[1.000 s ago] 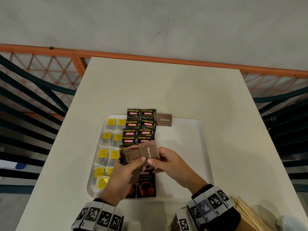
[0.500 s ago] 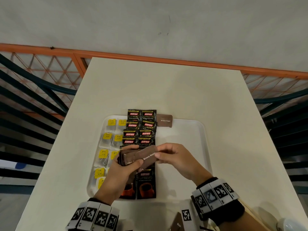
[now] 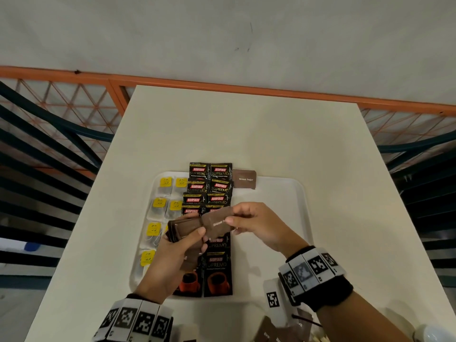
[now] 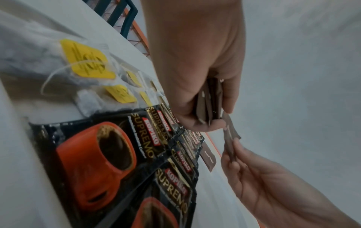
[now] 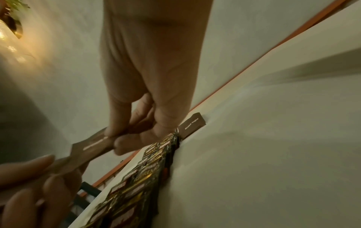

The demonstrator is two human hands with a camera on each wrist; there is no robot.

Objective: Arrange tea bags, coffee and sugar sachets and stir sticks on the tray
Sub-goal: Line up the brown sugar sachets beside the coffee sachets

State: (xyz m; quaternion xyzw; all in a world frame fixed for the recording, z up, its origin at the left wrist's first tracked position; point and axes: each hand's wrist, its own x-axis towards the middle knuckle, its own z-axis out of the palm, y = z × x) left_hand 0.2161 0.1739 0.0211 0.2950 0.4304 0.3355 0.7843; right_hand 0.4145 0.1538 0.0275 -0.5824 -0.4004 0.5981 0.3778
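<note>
From the head camera, the left hand [image 3: 172,257] grips a stack of brown sugar sachets [image 3: 183,230] above the white tray [image 3: 278,218] on the desk [image 3: 246,129], while the right hand [image 3: 256,223] pinches the top sachet [image 3: 218,223], seemingly peeling it off to lay beside the lone brown sugar sachet [image 3: 244,179] beyond the hands, next to the Kopiko coffee sachets [image 3: 209,183] and yellow-tagged tea bags [image 3: 160,206]. The left wrist camera shows the stack held edge-on so single sachets slide free. The right wrist camera shows thumb and fingers clamping the sachet's end.
</note>
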